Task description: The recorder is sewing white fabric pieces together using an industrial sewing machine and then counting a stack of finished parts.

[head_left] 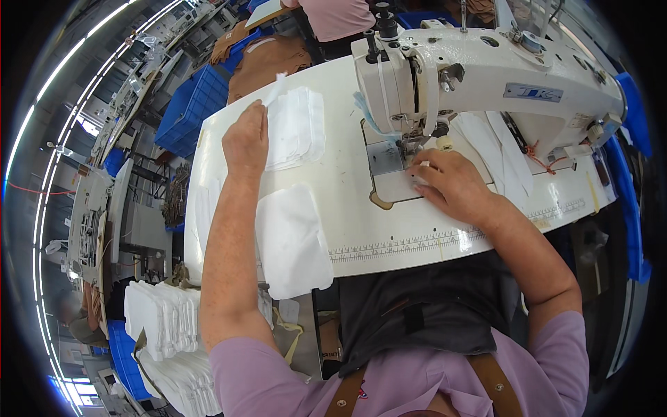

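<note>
My left hand [246, 139] is closed at the far left of the sewing table, its fingertips at the lower end of a narrow white fabric strip [276, 90]. Beside it lies a stack of white fabric pieces [300, 128]. Nearer to me, another white fabric piece [295, 240] hangs partly over the table's front edge. My right hand [455, 184] is at the white sewing machine [479, 69], its thumb and fingers drawn together just in front of the presser foot [415, 142]. Something small and pale shows between those fingers, too small to name.
Long white strips [497, 149] lie under the machine's arm. A printed ruler [417, 240] runs along the front of the table [368, 254]. Stacked white pieces [163, 320] stand low at left. Beyond the table are a blue crate [191, 111], brown fabric [271, 66] and a person in pink [337, 17].
</note>
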The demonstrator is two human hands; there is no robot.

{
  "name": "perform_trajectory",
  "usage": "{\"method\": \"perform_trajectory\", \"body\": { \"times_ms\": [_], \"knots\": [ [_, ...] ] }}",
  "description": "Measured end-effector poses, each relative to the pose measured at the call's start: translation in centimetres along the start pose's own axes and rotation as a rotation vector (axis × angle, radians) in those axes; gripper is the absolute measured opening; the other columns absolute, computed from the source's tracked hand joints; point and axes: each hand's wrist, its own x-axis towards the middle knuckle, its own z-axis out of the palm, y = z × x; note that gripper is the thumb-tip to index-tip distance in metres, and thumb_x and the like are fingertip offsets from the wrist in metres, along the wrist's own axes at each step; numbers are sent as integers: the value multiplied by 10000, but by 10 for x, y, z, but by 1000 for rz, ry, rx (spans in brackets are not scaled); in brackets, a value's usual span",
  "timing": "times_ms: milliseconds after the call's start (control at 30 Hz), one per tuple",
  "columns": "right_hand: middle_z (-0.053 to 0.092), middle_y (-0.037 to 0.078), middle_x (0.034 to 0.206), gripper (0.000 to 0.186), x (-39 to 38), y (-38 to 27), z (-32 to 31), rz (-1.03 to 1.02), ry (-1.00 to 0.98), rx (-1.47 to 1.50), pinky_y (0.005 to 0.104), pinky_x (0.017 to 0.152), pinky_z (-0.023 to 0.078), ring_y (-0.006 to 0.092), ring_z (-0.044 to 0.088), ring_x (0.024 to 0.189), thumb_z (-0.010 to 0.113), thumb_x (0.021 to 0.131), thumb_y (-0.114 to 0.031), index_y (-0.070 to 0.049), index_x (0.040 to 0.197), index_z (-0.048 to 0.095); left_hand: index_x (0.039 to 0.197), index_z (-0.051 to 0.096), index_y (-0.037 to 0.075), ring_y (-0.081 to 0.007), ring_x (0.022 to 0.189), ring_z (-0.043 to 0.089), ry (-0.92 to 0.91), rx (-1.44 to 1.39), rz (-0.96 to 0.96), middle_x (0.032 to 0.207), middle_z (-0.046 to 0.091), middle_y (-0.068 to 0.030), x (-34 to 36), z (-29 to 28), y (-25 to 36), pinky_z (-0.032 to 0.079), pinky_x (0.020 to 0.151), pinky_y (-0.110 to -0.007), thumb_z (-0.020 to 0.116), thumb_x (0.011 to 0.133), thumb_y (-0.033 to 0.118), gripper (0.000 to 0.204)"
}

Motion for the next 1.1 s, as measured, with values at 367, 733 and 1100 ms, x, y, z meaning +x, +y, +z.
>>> {"method": "perform_trajectory", "body": {
  "times_ms": [367, 733, 1100],
  "knots": [
    [560, 168, 1323, 467, 103, -79, 49, 28, 145, 565, 398, 792, 557, 346, 671, 887, 697, 838, -57, -67, 1282, 551, 975, 687, 3, -261, 804, 710, -171, -351, 57, 981, 726, -126, -20, -80, 68, 571, 698, -331, 678, 868, 27, 110],
    [717, 161, 939, 115, 185, -62, 88, -120, 293, 431, 322, 772, 557, 280, 706, 864, 688, 878, -50, 13, 972, 707, 898, 739, 14, -188, 758, 707, -231, -339, -417, 832, 738, -120, -16, -138, -10, 519, 706, -281, 721, 866, 143, 134],
    [603, 165, 1236, 395, 164, -73, 112, -69, 164, 253, 399, 967, 484, 327, 574, 1152, 707, 850, -114, -4, 1210, 587, 848, 656, 37, -343, 729, 657, 192, 57, -98, 778, 668, -144, 35, -75, -90, 513, 669, -426, 638, 891, 141, 114]
  ]
}}
